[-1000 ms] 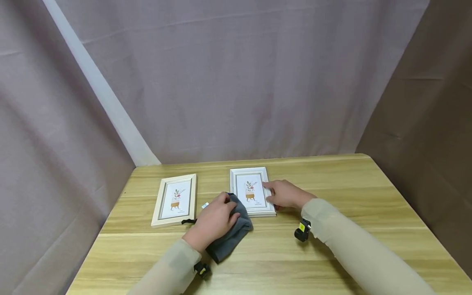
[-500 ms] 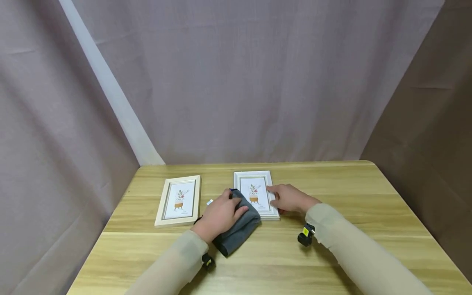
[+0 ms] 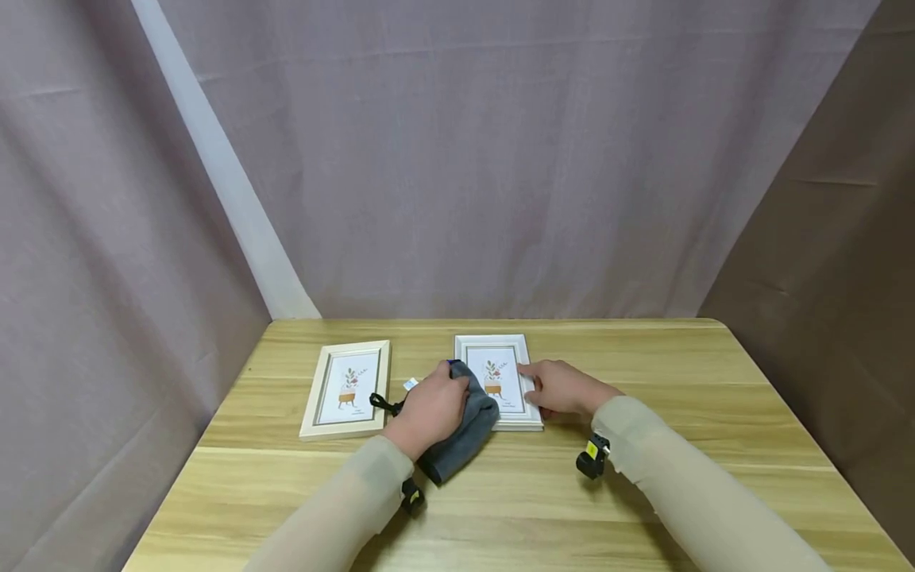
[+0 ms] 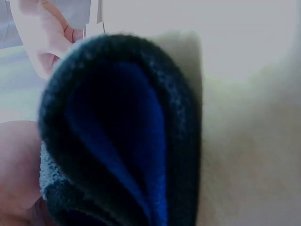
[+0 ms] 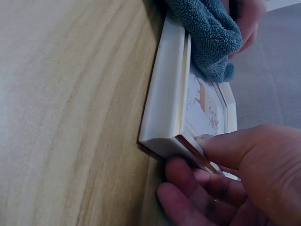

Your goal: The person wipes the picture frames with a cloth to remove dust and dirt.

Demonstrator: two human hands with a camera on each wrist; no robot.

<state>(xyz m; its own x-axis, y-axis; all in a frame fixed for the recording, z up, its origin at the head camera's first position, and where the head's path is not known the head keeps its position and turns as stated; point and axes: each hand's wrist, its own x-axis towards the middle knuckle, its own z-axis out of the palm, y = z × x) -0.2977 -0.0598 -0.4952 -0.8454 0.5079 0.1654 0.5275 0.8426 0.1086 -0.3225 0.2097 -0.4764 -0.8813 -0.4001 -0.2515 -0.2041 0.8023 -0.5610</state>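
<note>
A white picture frame [image 3: 503,389] with a flower-pot print lies face up at the table's middle back. My right hand [image 3: 565,388] pinches its right side, thumb on top and fingers along the outer edge, as the right wrist view shows. In my left hand [image 3: 432,405] is a folded grey cloth [image 3: 466,433], which covers the frame's lower left part. Blue lining shows inside the fold of the cloth [image 4: 181,122] in the left wrist view. In the right wrist view the fuzzy cloth [image 5: 207,42] lies over the frame's border [image 5: 164,89].
A cream picture frame [image 3: 381,389] with a like print lies to the left. From the cloth a black loop [image 3: 380,403] reaches over that frame's right edge, beside a small white tag [image 3: 411,384]. Curtains [image 3: 500,159] hang behind the wooden table [image 3: 643,349].
My left hand and the cloth have shifted right and farther back over the white frame's lower left. My left fingers are more curled. The right hand keeps its hold on the frame.
</note>
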